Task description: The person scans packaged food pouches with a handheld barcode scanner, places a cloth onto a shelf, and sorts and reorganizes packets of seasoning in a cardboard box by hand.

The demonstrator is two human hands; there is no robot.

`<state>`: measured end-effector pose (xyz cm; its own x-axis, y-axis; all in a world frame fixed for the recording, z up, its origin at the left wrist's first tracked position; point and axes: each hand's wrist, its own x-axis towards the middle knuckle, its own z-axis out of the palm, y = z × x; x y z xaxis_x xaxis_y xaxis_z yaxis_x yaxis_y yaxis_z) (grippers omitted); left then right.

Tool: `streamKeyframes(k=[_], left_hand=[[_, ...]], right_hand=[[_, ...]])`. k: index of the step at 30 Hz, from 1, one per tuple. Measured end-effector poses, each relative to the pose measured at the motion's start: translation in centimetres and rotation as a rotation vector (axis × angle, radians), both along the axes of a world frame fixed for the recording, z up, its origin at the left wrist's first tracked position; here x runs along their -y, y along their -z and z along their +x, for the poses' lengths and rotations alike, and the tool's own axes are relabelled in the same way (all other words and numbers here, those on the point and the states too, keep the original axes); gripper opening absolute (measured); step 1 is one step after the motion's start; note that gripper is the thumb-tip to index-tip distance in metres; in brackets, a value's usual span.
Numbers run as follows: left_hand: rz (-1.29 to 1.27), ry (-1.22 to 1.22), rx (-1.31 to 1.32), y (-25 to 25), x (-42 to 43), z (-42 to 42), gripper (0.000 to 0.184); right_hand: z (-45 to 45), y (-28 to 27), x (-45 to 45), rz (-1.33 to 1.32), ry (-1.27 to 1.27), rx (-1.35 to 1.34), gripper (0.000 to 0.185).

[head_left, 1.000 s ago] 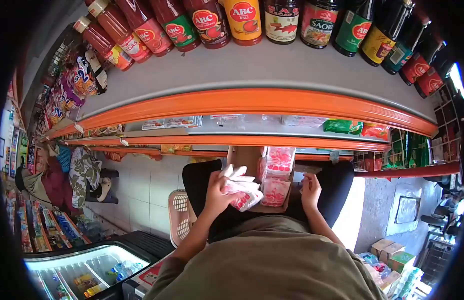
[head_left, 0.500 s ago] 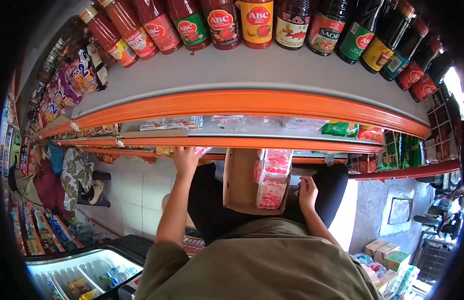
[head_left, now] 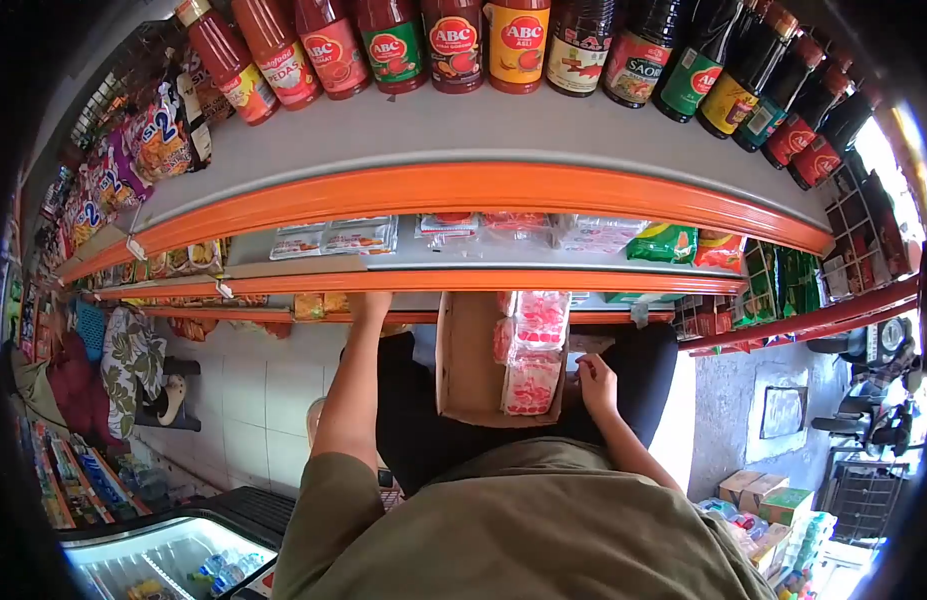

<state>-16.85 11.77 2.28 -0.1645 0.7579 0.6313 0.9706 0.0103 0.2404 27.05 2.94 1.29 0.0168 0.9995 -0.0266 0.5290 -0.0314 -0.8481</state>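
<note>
A cardboard box (head_left: 468, 370) rests on my lap, its right half stacked with clear packets (head_left: 532, 385) marked in red and white. My left hand (head_left: 369, 304) reaches under the middle shelf edge onto the lower shelf; its fingers are hidden behind the orange edge, and so is anything it holds. Just right of the box, my right hand (head_left: 595, 382) is near my knee with its fingers curled together. What it holds, if anything, is too small to tell.
Sauce bottles (head_left: 455, 50) line the top shelf above an orange edge (head_left: 483, 186). Flat packets (head_left: 335, 238) lie on the middle shelf. Another person (head_left: 78, 390) is at the left, near a lit cooler (head_left: 173, 560). Cartons (head_left: 758, 495) stand at the lower right.
My left hand has moved from beside the box, with white-and-red packets in it, up and forward under the shelf edge. My right hand has stayed beside the box. The view has shifted slightly.
</note>
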Motion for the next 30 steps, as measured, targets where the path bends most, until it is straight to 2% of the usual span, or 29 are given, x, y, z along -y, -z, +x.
streamKeyframes(k=[2,3,4,9,11,16,17,18,20,21,22,23,24,25,27,28,30], left_hand=[[-0.048,-0.050,0.123,1.3,-1.1,-0.8,0.029],[-0.181,-0.151,0.141,2.3,-1.7,-1.2,0.032],[-0.177,-0.153,0.141,2.3,-1.9,-1.6,0.032],[-0.251,0.007,0.208,2.7,-2.2,-2.6,0.035],[-0.294,0.066,0.238,3.0,-1.4,-2.8,0.036],[-0.356,0.211,0.292,1.8,-1.7,-4.7,0.039],[-0.635,0.177,0.383,2.5,-2.0,-5.4,0.042],[-0.637,0.179,0.378,3.5,-1.9,-5.7,0.042],[-0.521,0.205,0.423,3.1,0.0,-4.2,0.043],[-0.464,0.217,0.446,3.0,0.8,-3.4,0.045],[-0.467,0.220,0.444,3.2,1.6,-2.6,0.045],[-0.346,0.097,0.469,3.4,2.3,-1.9,0.054],[-0.224,-0.027,0.492,3.5,2.6,-1.5,0.064],[-0.229,-0.028,0.491,4.3,2.6,-1.5,0.064],[0.038,0.206,1.056,6.6,2.5,-1.9,0.071],[0.036,0.207,1.055,6.6,2.9,-1.4,0.071],[0.196,0.118,0.978,6.1,3.9,0.4,0.066]], right_hand=[[0.0,-0.4,0.3,-0.098,0.015,0.018,0.013],[0.1,-0.3,0.4,-0.097,0.013,0.019,0.013],[0.1,-0.3,0.4,-0.127,0.009,0.019,0.014],[-0.7,-1.1,0.8,-0.180,-0.025,0.102,0.017],[-0.9,-1.2,1.2,-0.120,-0.083,0.179,0.019],[-1.1,-2.1,1.1,-0.149,-0.082,0.185,0.020],[-1.1,-2.3,1.1,-0.186,-0.060,0.167,0.021],[-1.1,-2.5,1.1,-0.187,-0.056,0.163,0.021],[-1.2,-2.9,0.8,-0.176,-0.083,-0.067,0.034],[-1.3,-3.4,0.5,-0.178,-0.078,-0.069,0.034],[-1.6,-4.4,0.2,0.009,-0.138,0.022,0.041],[-1.9,-5.5,-0.4,0.197,-0.198,0.115,0.048],[-2.3,-6.6,-1.3,0.195,-0.197,0.114,0.048],[-2.7,-7.8,-2.3,0.274,-0.255,0.206,0.050],[-4.0,-9.3,-4.4,0.353,-0.353,0.334,0.053],[-4.6,-9.7,-5.5,0.356,-0.393,0.371,0.054],[-5.3,-9.4,-7.5,0.423,-0.443,0.474,0.055]])
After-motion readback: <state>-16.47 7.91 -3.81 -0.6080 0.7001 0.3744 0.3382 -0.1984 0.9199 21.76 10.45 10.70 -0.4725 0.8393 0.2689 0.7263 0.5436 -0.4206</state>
